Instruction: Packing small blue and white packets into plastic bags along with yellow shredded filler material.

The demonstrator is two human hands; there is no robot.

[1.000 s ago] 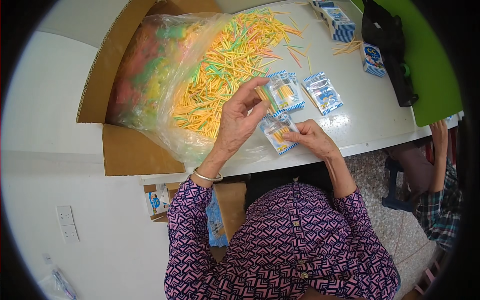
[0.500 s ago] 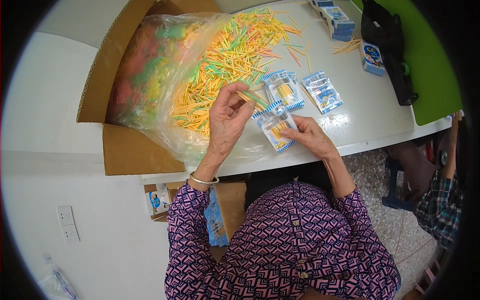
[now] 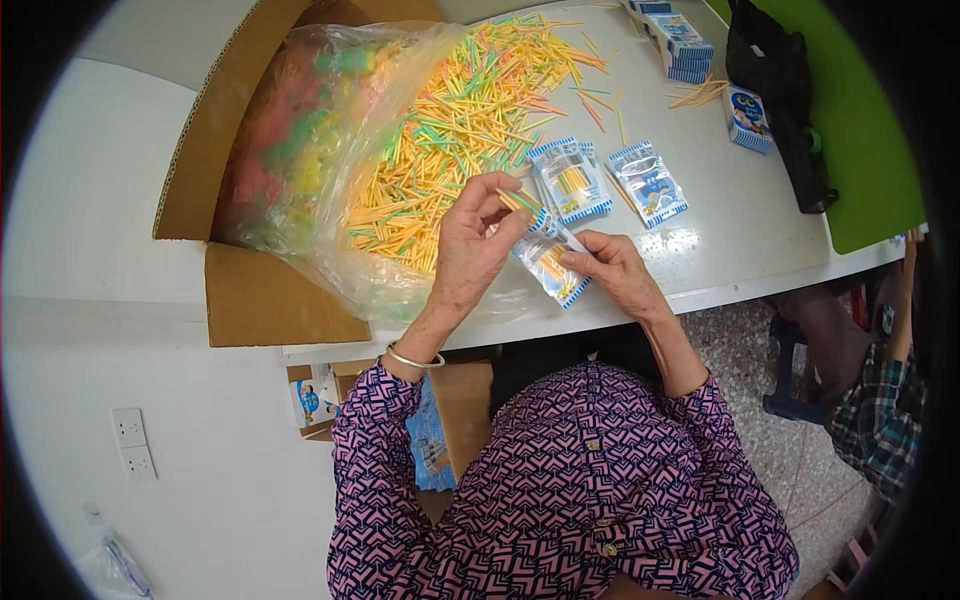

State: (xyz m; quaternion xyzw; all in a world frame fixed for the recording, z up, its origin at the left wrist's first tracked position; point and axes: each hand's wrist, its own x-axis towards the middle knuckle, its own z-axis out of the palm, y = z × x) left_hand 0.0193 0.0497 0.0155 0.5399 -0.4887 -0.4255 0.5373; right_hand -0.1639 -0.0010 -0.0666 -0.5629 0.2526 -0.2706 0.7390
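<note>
My left hand pinches a few thin yellow and green sticks between thumb and fingers, at the upper end of a small blue-and-white packet. My right hand grips that packet by its right side, thumb on the front. Yellow sticks show through its clear window. Whether the held sticks are inside the packet's mouth is hidden by my left fingers. Just beyond lie some overlapping packets with sticks showing in the top one. To their right is another packet.
A large heap of coloured sticks spills from a clear plastic bag in a cardboard box at left. Small boxes, a black object and a green board stand far right. Another person's checked sleeve shows at right.
My left hand has moved right and slightly down, bringing the sticks against the packet's upper end. The packet has shifted slightly in my right hand.
</note>
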